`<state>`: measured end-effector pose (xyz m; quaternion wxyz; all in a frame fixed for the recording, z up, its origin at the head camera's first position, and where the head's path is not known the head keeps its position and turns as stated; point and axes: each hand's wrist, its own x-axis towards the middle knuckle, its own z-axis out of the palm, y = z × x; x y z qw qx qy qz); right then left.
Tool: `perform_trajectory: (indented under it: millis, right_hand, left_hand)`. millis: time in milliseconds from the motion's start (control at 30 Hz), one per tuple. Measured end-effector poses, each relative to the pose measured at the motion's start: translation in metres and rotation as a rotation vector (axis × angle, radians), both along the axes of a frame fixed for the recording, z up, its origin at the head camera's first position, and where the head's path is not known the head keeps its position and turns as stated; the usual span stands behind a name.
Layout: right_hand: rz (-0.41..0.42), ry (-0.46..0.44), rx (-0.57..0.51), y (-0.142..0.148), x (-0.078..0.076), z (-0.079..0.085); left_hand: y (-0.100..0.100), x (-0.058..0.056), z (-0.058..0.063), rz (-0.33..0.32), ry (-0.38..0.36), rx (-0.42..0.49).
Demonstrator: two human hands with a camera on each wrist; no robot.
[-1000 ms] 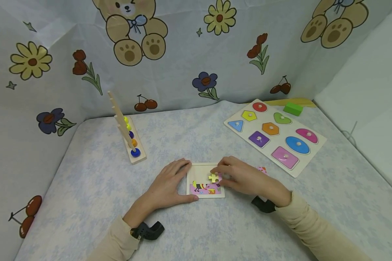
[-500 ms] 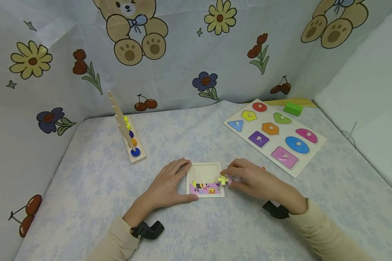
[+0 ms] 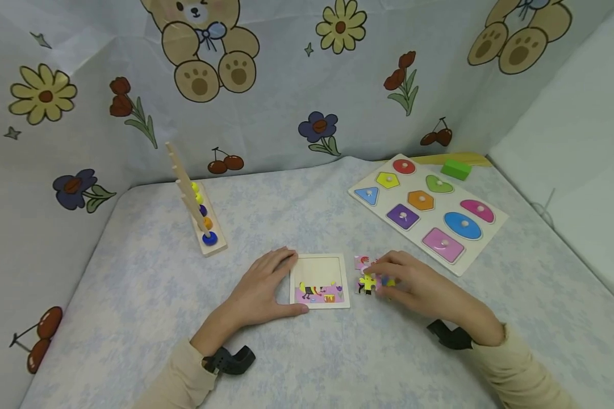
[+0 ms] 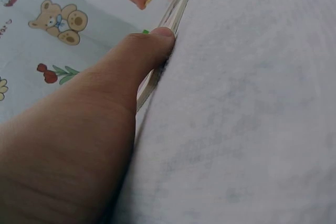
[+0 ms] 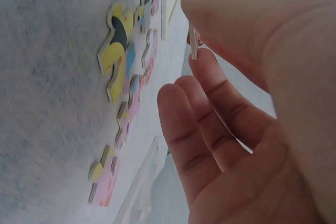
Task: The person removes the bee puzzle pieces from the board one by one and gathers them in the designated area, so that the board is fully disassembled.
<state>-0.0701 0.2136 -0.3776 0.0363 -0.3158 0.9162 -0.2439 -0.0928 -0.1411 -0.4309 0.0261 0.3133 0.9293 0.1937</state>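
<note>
In the head view, my left hand (image 3: 258, 289) holds the wooden puzzle tray (image 3: 346, 284) at its left side, fingers by the top left corner and thumb along the bottom edge. A strip of bee-picture pieces (image 3: 319, 294) fills the tray's lower part; bare wood shows above. My right hand (image 3: 416, 281) pinches a yellow jigsaw piece (image 3: 368, 282) between thumb and index finger, to the right of the tray. Edge-on, that jigsaw piece (image 5: 193, 43) appears in the right wrist view, off the table. Loose jigsaw pieces (image 5: 118, 43) lie beneath, partly hidden by the hand in the head view.
A shape-peg board (image 3: 429, 210) with coloured knobbed shapes lies at the back right, a green block (image 3: 456, 169) beyond it. Back left stands a wooden peg stand (image 3: 214, 236) with coloured beads. A patterned cloth (image 3: 271, 85) hangs behind the table.
My right hand has moved right with the yellow jigsaw piece, from above the tray to over the loose pieces. My left hand stays at the tray.
</note>
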Motion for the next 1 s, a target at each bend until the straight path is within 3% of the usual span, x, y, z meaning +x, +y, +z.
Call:
perform_trajectory:
  millis: [500, 800, 1000]
  right_hand:
    - [-0.014, -0.036, -0.015, 0.02, -0.002, 0.003]
    - [-0.055, -0.113, 0.028, 0.035, -0.003, 0.003]
    - [-0.033, -0.126, 0.041, 0.044, -0.005, 0.006]
  left_hand:
    - [-0.001, 0.0, 0.001, 0.012, -0.007, -0.006]
    - [-0.001, 0.001, 0.001, 0.013, -0.006, 0.001]
    - [-0.001, 0.0, 0.002, 0.008, -0.009, 0.008]
